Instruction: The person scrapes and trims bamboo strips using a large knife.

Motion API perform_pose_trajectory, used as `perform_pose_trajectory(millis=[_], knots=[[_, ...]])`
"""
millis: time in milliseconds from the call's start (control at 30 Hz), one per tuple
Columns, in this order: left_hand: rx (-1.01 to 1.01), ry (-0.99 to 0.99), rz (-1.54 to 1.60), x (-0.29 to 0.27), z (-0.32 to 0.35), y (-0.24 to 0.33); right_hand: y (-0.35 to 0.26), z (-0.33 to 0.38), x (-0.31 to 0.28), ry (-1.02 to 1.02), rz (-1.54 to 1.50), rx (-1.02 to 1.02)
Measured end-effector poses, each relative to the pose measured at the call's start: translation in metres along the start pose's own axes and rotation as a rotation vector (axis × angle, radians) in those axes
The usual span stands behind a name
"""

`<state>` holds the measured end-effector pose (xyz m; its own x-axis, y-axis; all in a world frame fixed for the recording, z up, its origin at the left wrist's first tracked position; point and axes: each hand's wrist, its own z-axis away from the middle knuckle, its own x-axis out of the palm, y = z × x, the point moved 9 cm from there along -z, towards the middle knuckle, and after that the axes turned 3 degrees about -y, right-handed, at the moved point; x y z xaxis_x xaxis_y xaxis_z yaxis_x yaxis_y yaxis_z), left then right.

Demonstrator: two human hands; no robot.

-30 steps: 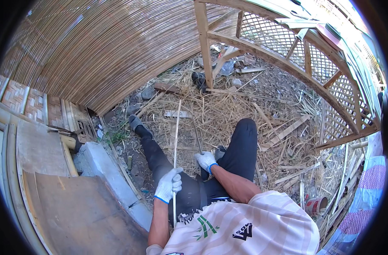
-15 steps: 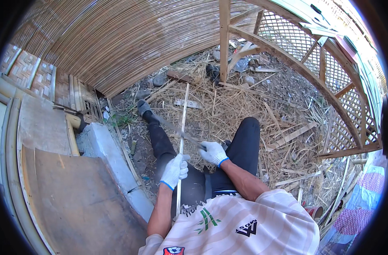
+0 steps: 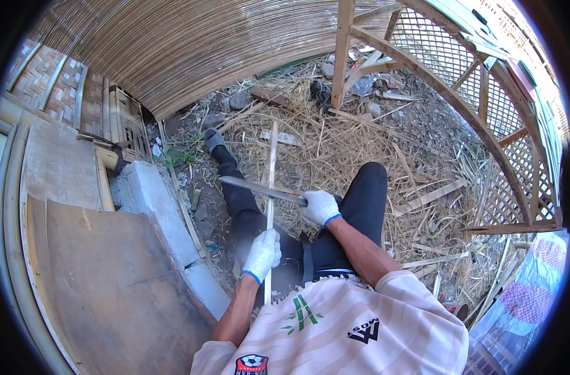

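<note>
My left hand (image 3: 262, 254), in a white knit glove with a blue cuff, is closed around a long pale strip of split bamboo (image 3: 272, 169). The strip runs from my lap outward between my legs. My right hand (image 3: 320, 207), gloved the same way, grips the handle of a large knife (image 3: 260, 189) with a long grey blade. The blade lies crosswise over the strip, beyond my left hand, its tip pointing left. Whether the edge touches the strip, I cannot tell. The handle is mostly hidden in the glove.
Dry shavings (image 3: 335, 147) and split pieces litter the ground. A concrete block ledge (image 3: 157, 206) and a brown wooden board (image 3: 110, 281) stand at my left. A curved wooden lattice frame (image 3: 485, 112) rises at right; a bamboo slat screen (image 3: 191, 50) stands at the back.
The knife was blurred and angled more steeply; now it shows sharply, lying flatter across the strip. My right hand has moved slightly right and up in the picture. My left hand still grips the strip.
</note>
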<state>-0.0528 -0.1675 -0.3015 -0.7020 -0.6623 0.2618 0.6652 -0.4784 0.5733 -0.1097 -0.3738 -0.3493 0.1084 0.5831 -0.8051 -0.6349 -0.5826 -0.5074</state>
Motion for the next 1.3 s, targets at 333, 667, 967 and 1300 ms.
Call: perform_pose_trajectory(millis=[333, 667, 967, 1300], knots=[[-0.014, -0.098, 0.070, 0.005, -0.012, -0.013, 0.007, -0.001, -0.008, 0.095, 0.028, 0.034], [-0.024, -0.070, 0.082, 0.013, -0.007, -0.015, 0.023, -0.005, -0.014, 0.051, 0.022, 0.105], [-0.053, -0.115, 0.156, 0.017, 0.004, -0.014, 0.030, -0.010, -0.008, 0.101, 0.002, 0.093], [-0.072, -0.123, 0.287, 0.019, 0.020, -0.019, 0.018, -0.005, -0.006, 0.111, -0.020, -0.008]])
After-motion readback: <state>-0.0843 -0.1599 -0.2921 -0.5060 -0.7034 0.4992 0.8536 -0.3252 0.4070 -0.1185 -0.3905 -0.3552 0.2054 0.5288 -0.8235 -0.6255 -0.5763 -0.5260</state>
